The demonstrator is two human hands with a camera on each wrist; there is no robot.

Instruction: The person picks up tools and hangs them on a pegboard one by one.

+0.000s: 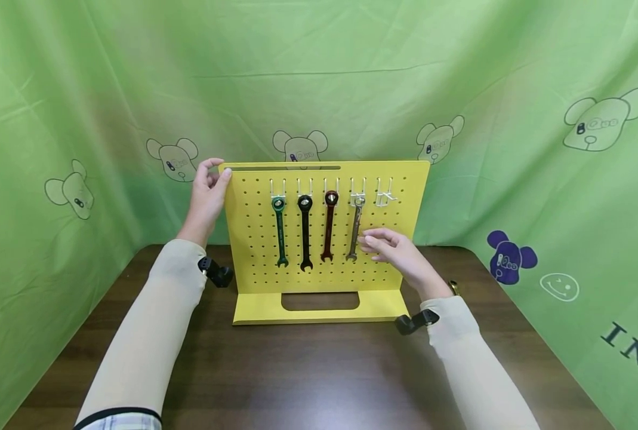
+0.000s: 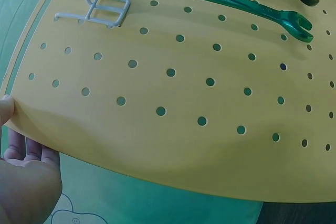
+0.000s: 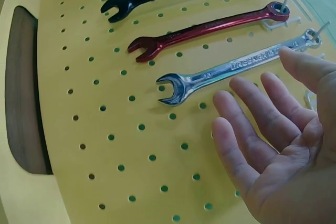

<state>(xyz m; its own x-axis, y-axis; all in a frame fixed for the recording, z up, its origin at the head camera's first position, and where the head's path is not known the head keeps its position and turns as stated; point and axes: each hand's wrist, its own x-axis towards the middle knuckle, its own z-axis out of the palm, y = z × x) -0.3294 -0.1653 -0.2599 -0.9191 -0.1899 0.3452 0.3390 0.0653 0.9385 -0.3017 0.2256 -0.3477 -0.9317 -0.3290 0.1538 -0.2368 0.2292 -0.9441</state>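
Note:
A yellow pegboard (image 1: 319,285) stands on the table. My left hand (image 1: 207,200) holds its upper left corner, thumb in front and fingers behind the edge, as the left wrist view also shows. From white hooks hang a green wrench (image 1: 281,236), a black wrench (image 1: 305,233), a dark red wrench (image 1: 328,230) and a silver wrench (image 1: 355,230). Just right of the silver one is my right hand (image 1: 396,251). In the right wrist view its fingers (image 3: 252,145) are spread and loosely bent, with the thumb tip close to the silver shank; whether it touches, I cannot tell.
A white hook (image 1: 384,197) at the board's right end carries no wrench. Behind my right wrist lies a small gold-coloured thing (image 1: 453,288), mostly hidden. The brown table (image 1: 308,370) extends in front of the board, and a green printed curtain (image 1: 351,101) surrounds it.

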